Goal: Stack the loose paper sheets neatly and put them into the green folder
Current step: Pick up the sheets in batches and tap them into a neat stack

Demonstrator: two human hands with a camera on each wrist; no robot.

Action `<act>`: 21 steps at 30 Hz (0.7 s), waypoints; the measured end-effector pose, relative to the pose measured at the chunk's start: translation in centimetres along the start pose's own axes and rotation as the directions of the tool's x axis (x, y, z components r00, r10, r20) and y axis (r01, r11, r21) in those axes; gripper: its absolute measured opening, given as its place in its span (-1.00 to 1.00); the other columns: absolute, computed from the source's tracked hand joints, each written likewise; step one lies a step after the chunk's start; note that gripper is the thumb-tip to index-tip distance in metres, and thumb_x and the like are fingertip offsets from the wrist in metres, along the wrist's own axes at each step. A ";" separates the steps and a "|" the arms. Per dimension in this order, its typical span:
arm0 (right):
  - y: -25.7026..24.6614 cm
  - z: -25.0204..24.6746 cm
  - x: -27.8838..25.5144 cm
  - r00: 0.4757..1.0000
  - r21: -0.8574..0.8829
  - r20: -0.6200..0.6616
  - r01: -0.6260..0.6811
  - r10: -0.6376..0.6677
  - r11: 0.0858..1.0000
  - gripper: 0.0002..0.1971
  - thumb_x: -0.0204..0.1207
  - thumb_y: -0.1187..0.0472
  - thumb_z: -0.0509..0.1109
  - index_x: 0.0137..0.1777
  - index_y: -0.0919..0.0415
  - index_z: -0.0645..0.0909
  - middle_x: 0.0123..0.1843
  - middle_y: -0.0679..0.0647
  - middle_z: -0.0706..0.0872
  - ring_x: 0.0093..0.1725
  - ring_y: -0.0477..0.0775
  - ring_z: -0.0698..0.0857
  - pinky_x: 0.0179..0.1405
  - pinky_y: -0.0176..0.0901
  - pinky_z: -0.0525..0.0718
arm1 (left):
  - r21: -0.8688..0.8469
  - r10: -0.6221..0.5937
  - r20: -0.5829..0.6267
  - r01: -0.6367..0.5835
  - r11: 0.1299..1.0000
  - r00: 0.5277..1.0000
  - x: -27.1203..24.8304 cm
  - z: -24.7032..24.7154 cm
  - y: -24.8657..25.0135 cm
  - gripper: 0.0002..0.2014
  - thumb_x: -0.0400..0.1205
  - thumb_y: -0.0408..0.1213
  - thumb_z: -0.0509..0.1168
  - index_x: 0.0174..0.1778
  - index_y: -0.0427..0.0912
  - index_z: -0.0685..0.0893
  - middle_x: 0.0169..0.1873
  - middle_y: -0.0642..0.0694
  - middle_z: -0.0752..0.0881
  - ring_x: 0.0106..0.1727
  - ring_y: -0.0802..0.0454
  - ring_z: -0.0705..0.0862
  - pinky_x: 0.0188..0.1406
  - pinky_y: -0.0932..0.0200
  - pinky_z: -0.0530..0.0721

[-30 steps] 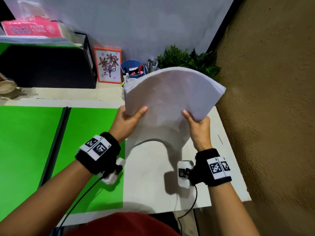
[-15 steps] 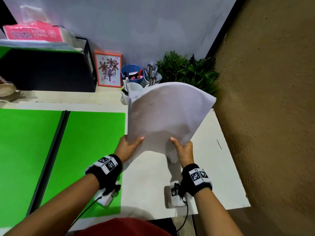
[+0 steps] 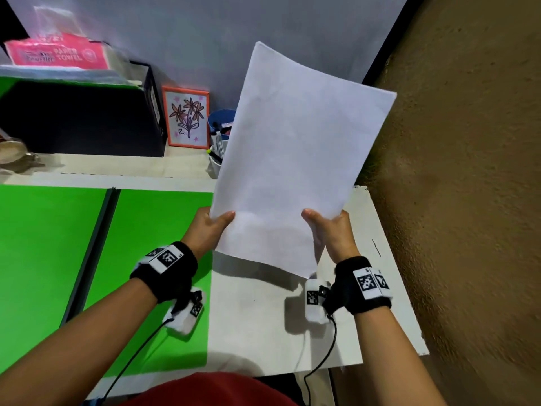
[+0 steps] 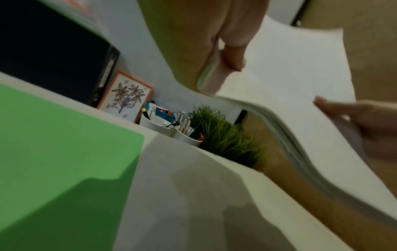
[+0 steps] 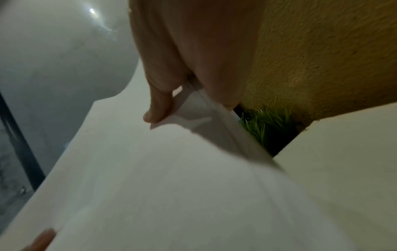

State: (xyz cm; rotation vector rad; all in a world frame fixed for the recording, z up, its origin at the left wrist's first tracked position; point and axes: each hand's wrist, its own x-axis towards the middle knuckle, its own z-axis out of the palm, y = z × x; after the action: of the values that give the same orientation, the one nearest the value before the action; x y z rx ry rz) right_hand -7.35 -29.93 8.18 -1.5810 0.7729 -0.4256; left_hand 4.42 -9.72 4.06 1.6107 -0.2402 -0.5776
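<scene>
A thick stack of white paper sheets (image 3: 295,159) stands nearly upright above the white desk (image 3: 263,317), its lower edge off the surface. My left hand (image 3: 210,227) grips the stack's lower left side, thumb on the front face. My right hand (image 3: 330,230) grips the lower right side the same way. The left wrist view shows the stack's edge (image 4: 300,149) as many layered sheets, with my left thumb (image 4: 232,51) on top. In the right wrist view my right thumb (image 5: 159,105) pinches the paper stack (image 5: 193,186). The green folder (image 3: 87,259) lies open and flat at the left.
Behind the sheets stand a framed flower drawing (image 3: 187,121), a blue pen cup (image 3: 219,121), white cups with pens (image 4: 167,130) and a green plant (image 4: 225,135). A black binder (image 3: 82,115) carries a pink paper towel pack (image 3: 58,54). A tan wall (image 3: 468,171) borders the desk's right edge.
The stack was bent over and fanned away from me; it now stands straight and taller. Both hands dropped toward me half a second ago and have since lifted with the sheets.
</scene>
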 end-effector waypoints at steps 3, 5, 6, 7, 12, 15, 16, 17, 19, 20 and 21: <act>1.7 0.3 -1.1 0.993 -0.026 0.093 -0.068 0.071 0.997 -0.87 0.31 0.32 0.56 -0.16 0.22 0.70 -0.25 -0.01 0.80 -0.23 -0.13 0.80 -0.07 -0.29 0.73 | -0.013 0.013 -0.047 -0.014 1.000 0.999 0.5 -0.1 0.0 -0.75 0.56 -0.33 0.29 0.11 -0.37 0.63 -0.31 0.04 0.73 -0.45 0.41 0.70 -0.37 0.43 0.68; 2.7 0.5 -2.2 0.971 -0.058 0.201 -0.119 0.128 0.991 -0.79 0.37 0.34 0.52 0.01 0.22 0.69 -0.12 0.05 0.81 -0.11 -0.02 0.81 -0.07 -0.18 0.75 | -0.025 0.023 -0.080 -0.025 0.999 0.997 0.6 -0.3 0.3 -0.75 0.59 -0.35 0.24 0.15 -0.37 0.60 -0.25 0.00 0.69 -0.43 0.41 0.70 -0.35 0.49 0.68; 3.0 0.7 -2.7 0.959 -0.038 0.245 -0.141 0.146 0.989 -0.76 0.42 0.38 0.46 0.08 0.20 0.65 -0.10 0.02 0.80 -0.14 -0.09 0.81 -0.16 -0.26 0.75 | -0.030 0.034 -0.091 -0.037 0.999 0.995 0.6 -0.3 0.6 -0.74 0.60 -0.35 0.23 0.16 -0.37 0.59 -0.24 -0.01 0.69 -0.42 0.40 0.71 -0.35 0.50 0.68; 3.2 0.8 -3.1 0.950 -0.003 0.272 -0.157 0.152 0.988 -0.75 0.45 0.42 0.41 0.11 0.19 0.62 -0.11 -0.01 0.79 -0.18 -0.16 0.81 -0.23 -0.31 0.75 | -0.028 0.037 -0.098 -0.040 0.999 0.995 0.5 -0.4 0.7 -0.74 0.60 -0.35 0.23 0.17 -0.38 0.59 -0.23 -0.04 0.70 -0.40 0.34 0.72 -0.35 0.50 0.67; 2.5 0.8 -2.9 0.969 -0.035 0.225 -0.100 0.106 0.994 -0.87 0.53 0.41 0.32 -0.03 0.21 0.62 -0.21 0.00 0.74 -0.25 -0.13 0.77 -0.19 -0.29 0.79 | 0.010 0.072 -0.057 -0.071 0.997 0.996 -0.2 -0.5 1.5 -0.69 0.61 -0.32 0.22 0.21 -0.43 0.55 -0.08 -0.20 0.65 -0.18 -0.03 0.63 -0.16 0.11 0.67; 1.9 0.6 -2.5 0.976 -0.101 0.208 -0.050 0.070 0.994 -0.89 0.50 0.35 0.39 -0.15 0.12 0.64 -0.18 0.05 0.75 -0.18 -0.09 0.76 0.07 -0.11 0.75 | -0.006 0.078 -0.051 -0.078 0.997 0.996 -0.1 -0.8 1.6 -0.69 0.61 -0.29 0.22 0.22 -0.36 0.56 -0.01 -0.22 0.69 -0.03 -0.09 0.67 0.06 0.04 0.60; 1.4 0.6 -2.3 0.979 -0.071 0.197 -0.036 0.050 0.997 -0.87 0.49 0.36 0.40 -0.15 0.11 0.64 -0.18 0.01 0.75 -0.21 -0.19 0.77 0.05 -0.17 0.77 | -0.006 0.085 -0.042 -0.085 0.996 0.996 -0.1 -0.9 1.6 -0.70 0.61 -0.29 0.23 0.21 -0.35 0.57 -0.04 -0.20 0.71 -0.06 -0.05 0.69 0.02 0.09 0.60; 1.0 0.5 -1.9 0.985 -0.038 0.174 -0.014 0.020 0.999 -0.86 0.48 0.38 0.41 -0.13 0.11 0.64 -0.17 -0.03 0.75 -0.25 -0.30 0.76 -0.02 -0.29 0.75 | -0.013 0.086 -0.027 -0.086 0.996 0.996 -0.1 -1.0 1.5 -0.72 0.60 -0.27 0.25 0.17 -0.32 0.59 -0.11 -0.12 0.75 -0.13 0.05 0.72 -0.06 0.18 0.63; -0.3 0.4 -1.0 0.993 0.010 0.104 0.050 -0.051 0.999 -0.84 0.45 0.40 0.42 -0.08 0.13 0.63 -0.16 -0.07 0.73 -0.29 -0.41 0.72 -0.15 -0.48 0.69 | -0.039 0.101 0.041 -0.100 0.994 0.994 -0.3 -0.9 1.5 -0.80 0.51 -0.19 0.35 -0.03 -0.20 0.66 -0.37 0.14 0.79 -0.32 0.32 0.71 -0.28 0.42 0.64; -1.0 0.3 -0.6 0.995 0.034 0.064 0.070 -0.073 0.997 -0.85 0.44 0.41 0.43 -0.10 0.15 0.62 -0.18 -0.08 0.72 -0.33 -0.42 0.71 -0.20 -0.51 0.67 | -0.039 0.110 0.082 -0.107 0.994 0.991 -0.4 -0.8 1.5 -0.84 0.45 -0.14 0.40 -0.15 -0.13 0.66 -0.47 0.23 0.77 -0.39 0.40 0.67 -0.34 0.49 0.61; -1.4 0.3 -0.2 0.996 0.049 0.028 0.081 -0.082 0.995 -0.87 0.43 0.40 0.45 -0.12 0.19 0.62 -0.23 -0.08 0.71 -0.38 -0.42 0.70 -0.24 -0.49 0.67 | -0.030 0.107 0.115 -0.105 0.994 0.988 -0.4 -0.7 1.5 -0.86 0.41 -0.14 0.43 -0.22 -0.07 0.65 -0.51 0.30 0.74 -0.41 0.43 0.64 -0.34 0.53 0.59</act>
State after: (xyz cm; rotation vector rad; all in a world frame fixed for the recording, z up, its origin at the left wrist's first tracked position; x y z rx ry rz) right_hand -7.00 -29.55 9.49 -1.5743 0.6722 -0.4756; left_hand 4.69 -9.08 5.68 1.5335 -0.4020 -0.5906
